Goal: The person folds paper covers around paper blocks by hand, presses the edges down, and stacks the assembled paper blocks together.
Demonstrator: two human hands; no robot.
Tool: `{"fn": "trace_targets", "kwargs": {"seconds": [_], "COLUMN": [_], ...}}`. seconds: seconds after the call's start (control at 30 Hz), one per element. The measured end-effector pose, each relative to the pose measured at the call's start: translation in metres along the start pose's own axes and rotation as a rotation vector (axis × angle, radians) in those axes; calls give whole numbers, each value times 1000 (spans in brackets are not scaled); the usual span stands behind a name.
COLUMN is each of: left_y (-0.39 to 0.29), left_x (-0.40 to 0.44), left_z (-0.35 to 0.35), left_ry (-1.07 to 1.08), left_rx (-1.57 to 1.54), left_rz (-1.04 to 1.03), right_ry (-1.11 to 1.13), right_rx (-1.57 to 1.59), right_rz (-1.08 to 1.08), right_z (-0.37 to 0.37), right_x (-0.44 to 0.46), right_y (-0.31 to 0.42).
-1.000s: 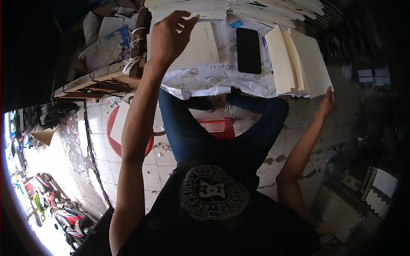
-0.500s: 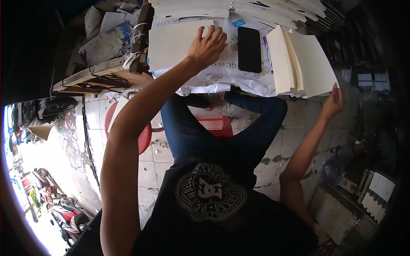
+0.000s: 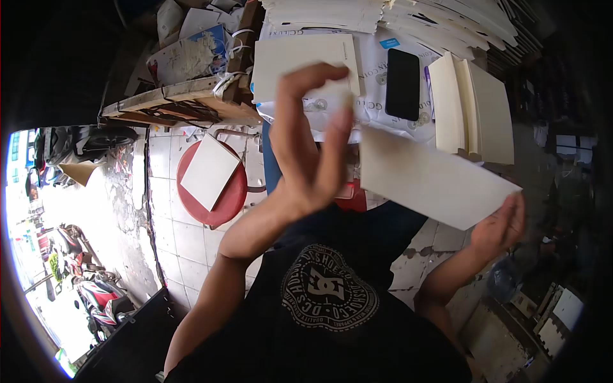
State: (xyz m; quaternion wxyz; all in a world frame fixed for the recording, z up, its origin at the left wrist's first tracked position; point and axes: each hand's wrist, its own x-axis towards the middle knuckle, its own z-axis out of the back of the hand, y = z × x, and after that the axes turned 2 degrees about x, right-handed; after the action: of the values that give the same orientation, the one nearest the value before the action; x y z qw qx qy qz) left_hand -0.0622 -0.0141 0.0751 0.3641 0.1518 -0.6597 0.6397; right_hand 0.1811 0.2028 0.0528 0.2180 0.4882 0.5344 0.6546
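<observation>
A cream sheet of paper (image 3: 434, 179) is held at its right end by my right hand (image 3: 501, 225), thumb and fingers pinched on its corner. It hangs tilted over my lap, in front of the table edge. My left hand (image 3: 310, 137) is raised near the sheet's other end, slightly blurred, with thumb and fingers apart and nothing between them. Beyond it, a flat stack of cream paper (image 3: 300, 57) lies on the table's left. At the right, a thick pile of cream sheets (image 3: 491, 115) stands partly fanned apart.
A black phone (image 3: 403, 83) lies on the printed wrapping paper (image 3: 373, 105) between the piles. More paper stacks (image 3: 325, 14) line the back. To the left are a wooden shelf (image 3: 172, 102) with scraps and a red stool (image 3: 191, 204) bearing a white paper block.
My right hand has brought a sheet off the right pile toward me. The left hand has lifted from the left stack and come back toward my body. The view has shifted left.
</observation>
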Motion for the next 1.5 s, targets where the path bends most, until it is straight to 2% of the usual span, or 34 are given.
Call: {"fn": "trace_targets", "kwargs": {"seconds": [0.03, 0.07, 0.1, 0.17, 0.23, 0.27, 0.37, 0.5, 0.6, 0.63, 0.7, 0.77, 0.83, 0.9, 0.97, 1.03, 1.07, 1.1, 1.13, 1.17, 1.2, 1.23, 1.27, 1.3, 1.37, 1.5], "left_y": [-13, -30, -39, -21, -3, -5, -4, -2, 8, 11, 25, 41, 81, 138, 199, 246, 271, 281, 268, 256, 229, 200, 181, 166, 139, 152], "left_x": [-10, -21, -31, -57, -77, -86, -93, -100, -99, -89, -66, -32, 4, 48, 73, 77, 70, 63, 60, 49, 36, 20, 1, -19, -46, -70], "left_z": [0, -3, -14, -26, -23, -27, -24, -19, -25, -21, 2, 40, 84, 142, 199, 233, 248, 250, 240, 225, 202, 180, 163, 149, 125, 105], "left_ry": [186, 376, 422, 455, 452, 365, 339, 425, 281, 225, 266, 248, 12, -157, -144, -41, -23, -99, -180, -252, -310, -317, -296, -245, -199, -294], "left_rx": [7, 63, 112, 158, 159, 157, 175, 222, 96, 146, 202, 341, 595, 822, 1036, 1183, 1330, 1325, 1258, 1187, 965, 841, 726, 742, 616, 546], "left_rz": [-147, -151, -92, 7, -74, -50, -51, 21, 36, -88, -282, -330, -328, -398, -244, 186, 244, 144, 52, -41, 89, 149, 220, 232, 366, 446], "right_ry": [89, 216, 343, 469, 367, 376, 400, 411, 431, 482, 588, 426, 455, 450, 527, 231, 157, 111, 63, 129, 168, 97, 90, 134, 174, 173], "right_rx": [-98, -122, -143, -127, 0, 16, 78, 163, 156, 48, -162, -133, -75, 130, 182, 106, 144, 193, 244, 231, 223, 101, -150, -207, -137, 130], "right_rz": [-48, -113, -176, -207, -318, -342, -348, -373, -304, -228, -72, -273, -125, 145, 381, 302, 280, 242, 206, 71, -49, -152, -76, -69, 36, -214], "right_z": [-14, -33, -51, -73, -87, -90, -96, -103, -108, -104, -92, -66, -33, 17, 40, 8, -46, -66, -86, -85, -93, -99, -107, -111, -122, -162], "right_x": [-16, -28, -37, -50, -65, -68, -71, -78, -76, -71, -49, -33, -4, 11, 30, 33, 32, 33, 34, 36, 35, 33, 29, 22, 16, 14], "right_y": [-5, 0, 4, 2, -1, -1, -7, -14, -22, -20, -9, 9, 24, 10, 12, 23, 38, 34, 30, 9, -12, -33, -47, -55, -63, -62]}}
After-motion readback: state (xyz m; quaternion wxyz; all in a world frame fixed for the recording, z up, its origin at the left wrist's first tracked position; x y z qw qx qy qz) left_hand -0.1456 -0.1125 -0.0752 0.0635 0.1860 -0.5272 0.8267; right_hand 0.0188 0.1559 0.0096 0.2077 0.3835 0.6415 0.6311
